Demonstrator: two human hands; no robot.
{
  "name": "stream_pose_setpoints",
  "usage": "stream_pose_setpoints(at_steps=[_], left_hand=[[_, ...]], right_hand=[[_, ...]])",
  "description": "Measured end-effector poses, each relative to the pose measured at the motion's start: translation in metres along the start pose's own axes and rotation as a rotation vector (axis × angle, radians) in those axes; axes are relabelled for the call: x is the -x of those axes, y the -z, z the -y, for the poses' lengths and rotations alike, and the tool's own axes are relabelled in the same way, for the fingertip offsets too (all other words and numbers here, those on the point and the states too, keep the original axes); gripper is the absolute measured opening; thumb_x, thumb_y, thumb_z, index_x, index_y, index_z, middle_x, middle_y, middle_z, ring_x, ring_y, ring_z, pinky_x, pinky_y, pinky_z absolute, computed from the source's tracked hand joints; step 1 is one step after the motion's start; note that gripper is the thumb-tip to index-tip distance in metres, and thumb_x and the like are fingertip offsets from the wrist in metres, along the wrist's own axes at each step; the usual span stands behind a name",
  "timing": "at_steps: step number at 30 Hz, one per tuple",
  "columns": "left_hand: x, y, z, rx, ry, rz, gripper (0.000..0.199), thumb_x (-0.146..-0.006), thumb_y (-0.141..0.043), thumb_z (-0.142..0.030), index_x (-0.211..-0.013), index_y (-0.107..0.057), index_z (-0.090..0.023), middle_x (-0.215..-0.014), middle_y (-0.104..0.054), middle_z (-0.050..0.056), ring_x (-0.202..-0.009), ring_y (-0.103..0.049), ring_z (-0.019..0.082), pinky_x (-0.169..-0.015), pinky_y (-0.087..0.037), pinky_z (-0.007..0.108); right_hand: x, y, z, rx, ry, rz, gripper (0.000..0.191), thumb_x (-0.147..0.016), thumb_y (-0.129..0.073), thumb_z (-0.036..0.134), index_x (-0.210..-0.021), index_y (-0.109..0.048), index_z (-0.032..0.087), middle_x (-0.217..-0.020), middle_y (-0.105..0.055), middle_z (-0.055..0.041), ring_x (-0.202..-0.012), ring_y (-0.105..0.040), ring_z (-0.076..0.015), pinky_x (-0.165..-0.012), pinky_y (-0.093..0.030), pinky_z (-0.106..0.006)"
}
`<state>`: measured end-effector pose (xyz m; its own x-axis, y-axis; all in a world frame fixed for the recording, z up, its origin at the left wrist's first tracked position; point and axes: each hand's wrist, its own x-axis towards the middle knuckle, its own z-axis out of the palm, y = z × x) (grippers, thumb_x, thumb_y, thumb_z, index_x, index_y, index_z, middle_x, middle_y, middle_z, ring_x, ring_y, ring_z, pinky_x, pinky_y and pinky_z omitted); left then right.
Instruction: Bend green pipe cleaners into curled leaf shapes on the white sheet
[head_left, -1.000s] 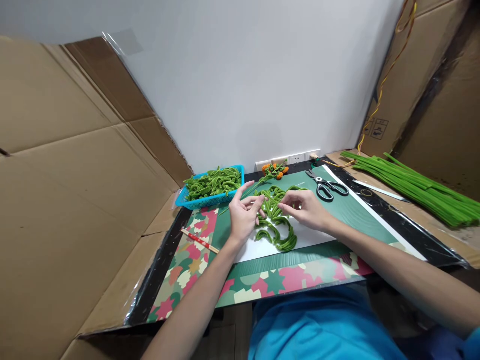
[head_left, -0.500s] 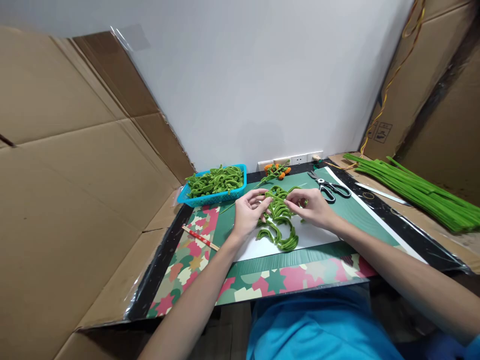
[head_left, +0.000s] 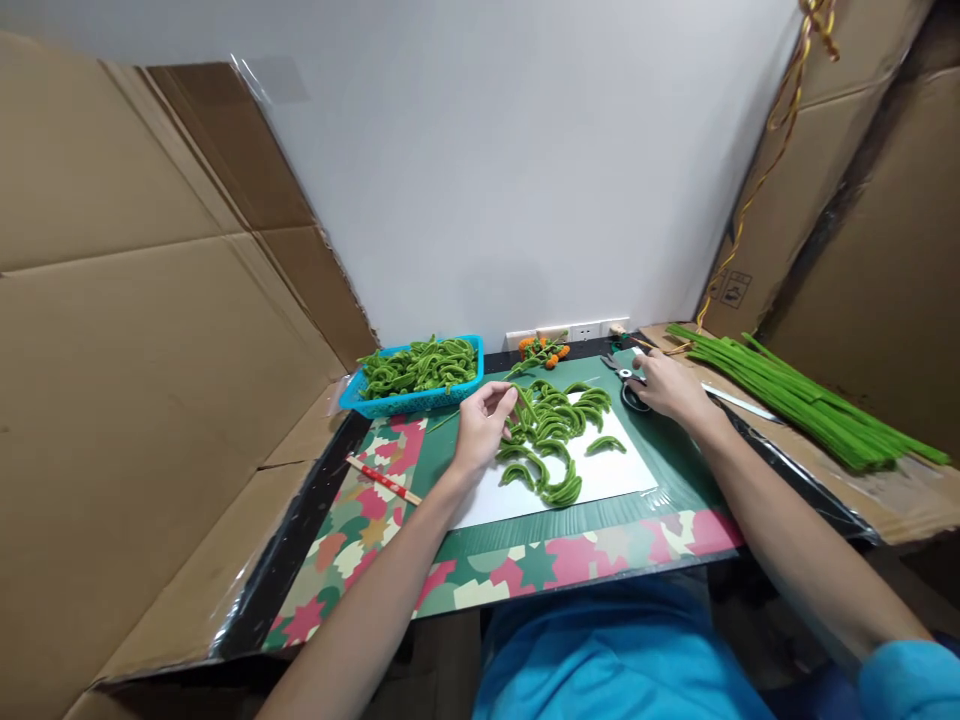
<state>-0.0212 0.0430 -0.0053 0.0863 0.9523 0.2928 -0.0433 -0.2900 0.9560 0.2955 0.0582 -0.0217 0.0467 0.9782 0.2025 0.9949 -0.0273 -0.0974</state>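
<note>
Currently pinching green strip (head_left: 526,405) at frame centre with left hand (head_left: 481,426); covering scissors (head_left: 625,376), centre-right, with right hand (head_left: 670,386) in indeterminable grip.

Two hands (head_left: 484,425) (head_left: 667,385), one scissors (head_left: 624,375), one basket (head_left: 409,404), apparently one chopstick (head_left: 384,480).

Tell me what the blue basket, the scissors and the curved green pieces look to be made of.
Blue basket: likely plastic, slightly glossy, with perforated, evenly coloured walls.
Scissors: greyish blades, apparently metal; smooth black handle, probably plastic.
Curved green pieces: seemingly fuzzy, pipe-cleaner-like fibre, mostly matte with soft edges; whether wire runs inside can't be seen.
</note>
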Motion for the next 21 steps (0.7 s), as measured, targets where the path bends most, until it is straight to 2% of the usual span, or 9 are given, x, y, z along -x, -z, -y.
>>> stream_pose_setpoints(at_steps=[1, 3, 5, 7, 11, 15, 18, 21], left_hand=[[-0.001, 0.000, -0.002, 0.014, -0.001, 0.001, 0.042, -0.075, -0.086, -0.053, -0.086, -0.070, -0.015, -0.070, -0.065, 0.000, -0.050, -0.054, 0.009, -0.037, -0.036, 0.017], [-0.002, 0.001, -0.004, 0.048, -0.006, -0.009, 0.041, -0.077, -0.085, -0.053, -0.081, -0.065, -0.016, -0.062, -0.058, -0.004, -0.043, -0.042, 0.006, -0.035, -0.029, 0.016], [-0.004, 0.003, -0.004, 0.072, 0.018, -0.006, 0.042, -0.079, -0.083, -0.054, -0.078, -0.061, -0.017, -0.059, -0.053, -0.005, -0.042, -0.040, 0.006, -0.036, -0.030, 0.015], [-0.006, 0.004, -0.002, 0.066, 0.041, 0.016, 0.045, -0.080, -0.082, -0.057, -0.079, -0.059, -0.018, -0.067, -0.059, -0.003, -0.045, -0.046, 0.007, -0.036, -0.036, 0.016], [-0.007, 0.005, -0.001, 0.108, 0.108, 0.122, 0.051, -0.076, -0.085, -0.057, -0.095, -0.056, -0.020, -0.087, -0.072, 0.003, -0.062, -0.064, 0.014, -0.041, -0.050, 0.019], [-0.006, 0.006, -0.002, 0.163, 0.195, 0.195, 0.056, -0.071, -0.090, -0.051, -0.100, -0.056, -0.020, -0.085, -0.072, 0.004, -0.063, -0.066, 0.016, -0.041, -0.051, 0.020], [-0.003, 0.006, -0.007, 0.235, 0.239, 0.198, 0.053, -0.072, -0.092, -0.047, -0.103, -0.060, -0.018, -0.086, -0.071, 0.003, -0.060, -0.063, 0.013, -0.040, -0.050, 0.019], [0.002, 0.004, -0.011, 0.321, 0.292, 0.169, 0.053, -0.073, -0.093, -0.044, -0.107, -0.064, -0.017, -0.085, -0.069, 0.001, -0.053, -0.059, 0.008, -0.038, -0.044, 0.015]], right_hand=[[-0.001, 0.000, -0.004, -0.021, 0.011, 0.062, 0.034, -0.100, -0.060, 0.037, -0.125, -0.064, 0.013, -0.122, -0.068, -0.0210, -0.109, -0.068, -0.0329, -0.079, -0.046, -0.035], [-0.001, 0.001, -0.006, -0.027, 0.039, 0.111, 0.041, -0.096, -0.066, 0.039, -0.127, -0.062, 0.013, -0.119, -0.069, -0.0192, -0.108, -0.069, -0.0321, -0.081, -0.047, -0.034], [-0.002, 0.000, -0.005, -0.018, 0.029, 0.122, 0.042, -0.095, -0.068, 0.040, -0.128, -0.061, 0.015, -0.121, -0.069, -0.0190, -0.109, -0.068, -0.0318, -0.082, -0.047, -0.034], [-0.004, -0.003, -0.002, -0.009, -0.004, 0.113, 0.038, -0.098, -0.062, 0.039, -0.126, -0.061, 0.014, -0.121, -0.068, -0.0206, -0.110, -0.068, -0.0324, -0.082, -0.047, -0.034], [-0.006, -0.007, 0.002, -0.016, -0.061, 0.073, 0.035, -0.100, -0.059, 0.032, -0.130, -0.056, 0.014, -0.123, -0.067, -0.0220, -0.111, -0.066, -0.0339, -0.084, -0.048, -0.036], [-0.005, -0.007, 0.006, -0.053, -0.091, 0.001, 0.041, -0.100, -0.056, 0.027, -0.135, -0.051, 0.009, -0.126, -0.062, -0.0259, -0.117, -0.062, -0.0384, -0.088, -0.049, -0.039], [-0.004, -0.002, 0.011, -0.100, -0.092, -0.073, 0.048, -0.102, -0.051, 0.026, -0.146, -0.042, 0.010, -0.132, -0.057, -0.0240, -0.115, -0.064, -0.0359, -0.088, -0.050, -0.039], [-0.001, 0.002, 0.017, -0.208, 0.002, -0.258, 0.054, -0.099, -0.055, 0.024, -0.150, -0.040, 0.016, -0.134, -0.052, -0.0187, -0.113, -0.065, -0.0314, -0.093, -0.052, -0.038]])
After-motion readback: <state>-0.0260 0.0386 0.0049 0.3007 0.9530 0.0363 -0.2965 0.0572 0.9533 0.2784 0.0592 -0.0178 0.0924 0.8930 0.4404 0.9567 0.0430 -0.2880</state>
